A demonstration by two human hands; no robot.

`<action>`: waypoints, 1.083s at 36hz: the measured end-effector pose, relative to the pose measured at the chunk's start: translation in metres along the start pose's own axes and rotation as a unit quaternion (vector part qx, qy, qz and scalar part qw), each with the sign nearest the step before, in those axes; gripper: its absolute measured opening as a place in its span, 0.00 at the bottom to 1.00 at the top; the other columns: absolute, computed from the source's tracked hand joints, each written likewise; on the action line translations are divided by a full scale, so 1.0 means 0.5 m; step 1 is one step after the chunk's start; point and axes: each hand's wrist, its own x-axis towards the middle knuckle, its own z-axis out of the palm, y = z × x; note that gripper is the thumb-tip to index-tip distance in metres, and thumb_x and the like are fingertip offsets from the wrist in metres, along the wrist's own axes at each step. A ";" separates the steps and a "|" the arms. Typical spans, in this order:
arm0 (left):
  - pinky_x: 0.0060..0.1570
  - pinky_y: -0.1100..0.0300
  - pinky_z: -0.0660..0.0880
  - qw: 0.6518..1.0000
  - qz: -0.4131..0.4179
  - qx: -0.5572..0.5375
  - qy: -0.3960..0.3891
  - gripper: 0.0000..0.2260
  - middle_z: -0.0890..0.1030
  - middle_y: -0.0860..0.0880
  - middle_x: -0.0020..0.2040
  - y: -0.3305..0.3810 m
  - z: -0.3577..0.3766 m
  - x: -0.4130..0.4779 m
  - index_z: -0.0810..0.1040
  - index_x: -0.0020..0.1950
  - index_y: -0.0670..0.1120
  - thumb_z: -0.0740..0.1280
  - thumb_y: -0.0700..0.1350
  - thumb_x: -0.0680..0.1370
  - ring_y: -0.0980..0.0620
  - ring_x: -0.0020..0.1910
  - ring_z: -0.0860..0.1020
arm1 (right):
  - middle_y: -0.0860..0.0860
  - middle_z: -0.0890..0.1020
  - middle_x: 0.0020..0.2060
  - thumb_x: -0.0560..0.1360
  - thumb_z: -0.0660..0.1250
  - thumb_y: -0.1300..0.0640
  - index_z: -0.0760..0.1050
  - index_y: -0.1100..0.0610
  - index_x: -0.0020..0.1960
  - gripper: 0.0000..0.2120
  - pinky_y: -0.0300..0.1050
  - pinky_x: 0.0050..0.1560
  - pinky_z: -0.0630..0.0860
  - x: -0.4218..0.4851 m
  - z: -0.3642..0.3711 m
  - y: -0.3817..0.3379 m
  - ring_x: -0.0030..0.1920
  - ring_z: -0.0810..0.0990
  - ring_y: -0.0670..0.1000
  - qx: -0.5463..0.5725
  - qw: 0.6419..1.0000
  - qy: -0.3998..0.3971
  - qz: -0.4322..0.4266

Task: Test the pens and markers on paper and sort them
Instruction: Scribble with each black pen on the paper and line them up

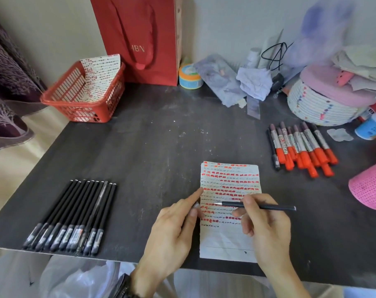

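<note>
We look down on a dark table (152,143). Near its front edge lies a lined sheet of paper (228,239), its upper two thirds filled with rows of red blocks and thin scribbles. The right hand (266,224) pinches a slim black pen (258,205) between thumb and fingers — the pen lies almost level, its silver tip pointing left just above the middle of the paper. The left hand (174,231) rests at the sheet's left edge, forefinger stretched out to touch the margin, the other fingers curled loosely around a small pale piece that we cannot identify. At front left, a neat row of black pens (70,216) lies side by side. At right, well apart from the paper, sits a heap of markers (301,147) with orange-red caps. A red basket (83,93) holding another marked sheet stands at the back left corner — beside a red paper bag (139,39).
</note>
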 end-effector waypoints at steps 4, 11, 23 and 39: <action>0.57 0.56 0.73 0.999 -0.033 -0.034 0.009 0.13 0.79 0.69 0.58 -0.007 0.002 -0.006 0.66 0.66 0.68 0.54 0.62 0.81 0.57 0.60 0.76 | 0.57 0.85 0.34 0.74 0.72 0.47 0.81 0.49 0.43 0.06 0.33 0.27 0.72 0.001 0.001 -0.002 0.26 0.76 0.46 0.015 1.000 -0.006 0.006; 0.53 0.66 0.74 0.999 -0.005 -0.025 0.034 0.06 0.81 0.67 0.55 -0.004 0.003 -0.001 0.74 0.58 0.64 0.63 0.57 0.82 0.58 0.56 0.80 | 0.55 0.83 0.32 0.75 0.72 0.55 0.80 0.54 0.44 0.04 0.36 0.26 0.71 0.002 -0.004 0.002 0.28 0.78 0.52 0.028 0.999 -0.016 0.005; 0.55 0.52 0.78 0.998 0.009 -0.027 0.053 0.10 0.81 0.66 0.55 0.004 0.001 0.000 0.76 0.59 0.63 0.67 0.55 0.78 0.57 0.52 0.81 | 0.57 0.84 0.35 0.72 0.73 0.54 0.79 0.62 0.46 0.11 0.36 0.27 0.72 -0.002 -0.007 0.001 0.27 0.78 0.48 0.054 0.998 -0.035 0.016; 0.50 0.66 0.78 0.983 0.032 -0.164 0.072 0.09 0.85 0.58 0.52 0.001 -0.013 -0.001 0.85 0.56 0.58 0.74 0.50 0.76 0.54 0.51 0.84 | 0.51 0.86 0.37 0.73 0.74 0.53 0.84 0.48 0.44 0.01 0.35 0.33 0.76 -0.004 0.010 -0.041 0.32 0.82 0.46 -0.041 0.990 -0.134 0.001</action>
